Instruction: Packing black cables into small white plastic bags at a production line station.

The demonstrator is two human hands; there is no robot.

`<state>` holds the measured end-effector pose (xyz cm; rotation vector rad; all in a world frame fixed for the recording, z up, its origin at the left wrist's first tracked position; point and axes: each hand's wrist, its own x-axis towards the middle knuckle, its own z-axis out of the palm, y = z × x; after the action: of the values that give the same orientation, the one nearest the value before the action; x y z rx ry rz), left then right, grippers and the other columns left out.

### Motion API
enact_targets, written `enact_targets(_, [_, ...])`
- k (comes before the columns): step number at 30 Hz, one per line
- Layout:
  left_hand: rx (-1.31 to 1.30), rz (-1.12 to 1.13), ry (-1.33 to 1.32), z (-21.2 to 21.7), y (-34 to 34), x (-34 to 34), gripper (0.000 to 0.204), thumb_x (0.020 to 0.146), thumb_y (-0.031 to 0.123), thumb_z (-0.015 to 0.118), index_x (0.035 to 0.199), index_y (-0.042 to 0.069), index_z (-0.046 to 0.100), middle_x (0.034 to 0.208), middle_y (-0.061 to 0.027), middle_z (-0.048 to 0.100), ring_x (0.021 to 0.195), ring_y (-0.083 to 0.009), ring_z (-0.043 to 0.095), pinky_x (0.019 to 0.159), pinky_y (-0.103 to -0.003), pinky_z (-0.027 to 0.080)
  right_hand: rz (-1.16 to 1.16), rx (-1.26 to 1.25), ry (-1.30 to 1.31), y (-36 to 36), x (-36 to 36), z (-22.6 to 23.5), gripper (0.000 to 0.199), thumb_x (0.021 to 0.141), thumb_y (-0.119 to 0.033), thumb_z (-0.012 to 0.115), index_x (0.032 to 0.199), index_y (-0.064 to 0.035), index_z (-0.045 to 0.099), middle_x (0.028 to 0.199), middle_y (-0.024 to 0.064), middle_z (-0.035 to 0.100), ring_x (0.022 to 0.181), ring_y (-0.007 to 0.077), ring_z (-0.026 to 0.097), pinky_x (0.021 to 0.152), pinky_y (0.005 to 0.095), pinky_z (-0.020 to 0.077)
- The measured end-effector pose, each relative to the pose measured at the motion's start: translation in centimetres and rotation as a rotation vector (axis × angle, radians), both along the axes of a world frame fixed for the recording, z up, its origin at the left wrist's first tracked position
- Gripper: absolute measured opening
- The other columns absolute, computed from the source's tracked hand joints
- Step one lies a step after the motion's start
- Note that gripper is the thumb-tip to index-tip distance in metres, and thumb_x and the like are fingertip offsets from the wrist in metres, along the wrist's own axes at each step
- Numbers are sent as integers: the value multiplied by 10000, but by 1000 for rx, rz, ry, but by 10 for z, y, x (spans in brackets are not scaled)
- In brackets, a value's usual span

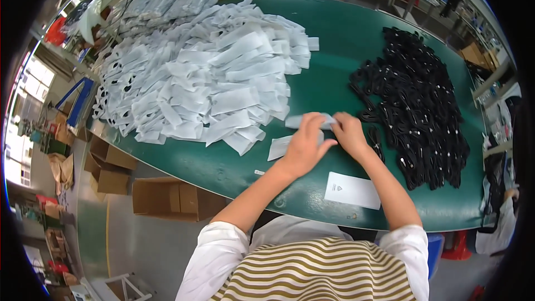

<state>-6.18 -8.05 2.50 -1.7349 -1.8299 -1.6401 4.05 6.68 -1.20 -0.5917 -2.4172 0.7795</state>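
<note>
My left hand (305, 147) lies across a translucent white pouch (292, 122), its fingers stretched out and its thumb held apart. At the pouch's right end, my right hand (350, 135) has its fingers pinched together on the pouch's edge. A second white pouch (280, 148) lies flat on the table, partly beneath my left hand. Close to my right wrist is a single coiled black cable (376, 144). A white printed card (352, 190) rests by my right forearm. My fingers hide what, if anything, is inside the upper pouch.
A large heap of white pouches (223, 78) covers the left of the green table (329, 28). Bagged bundles (167, 5) sit behind it. Many coiled black cables (421, 106) are piled at right. A small white label (259, 172) lies near the front edge; an open carton (173, 198) stands below.
</note>
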Motion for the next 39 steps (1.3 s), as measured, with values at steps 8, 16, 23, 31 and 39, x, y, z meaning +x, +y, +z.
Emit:
enact_targets(8, [-336,-26,381,0,-28,-13,453,725,48,687,1162,-24,591,947,-136,570,891,-317,566,746,-396,501,123,-529,-13,-58,35,64,130,901,-71,626,993,5,679,826,110,599,648,188,601,597,316,485])
enact_targets(16, [-158,357,770,75,-74,-130,412,671,19,687,1081,43,648,869,-94,577,737,-260,537,683,-369,473,143,-499,125,-44,-23,52,185,960,-86,602,1119,-16,667,959,41,568,692,96,584,625,224,476])
enact_targets(23, [-218,115,513,6,-79,-174,588,750,130,765,1291,42,552,1165,-147,567,1022,-334,546,895,-403,472,56,-177,259,-36,-115,39,344,950,-172,637,1268,-44,605,1134,79,569,913,156,592,761,272,495])
enact_targets(31, [-365,534,348,-25,-129,-164,1037,704,478,807,1513,90,287,1573,-215,226,1420,-500,220,1107,-657,200,-26,-423,325,-25,-189,0,557,975,-379,564,1411,-41,485,1455,201,432,1327,317,433,1099,415,345])
enact_targets(39, [-370,429,454,-45,-104,-193,1100,678,480,828,1530,116,236,1616,-217,103,1474,-498,71,1061,-760,105,-125,308,54,-119,-210,10,596,966,-361,548,1449,-31,432,1510,226,363,1389,443,320,1121,488,307])
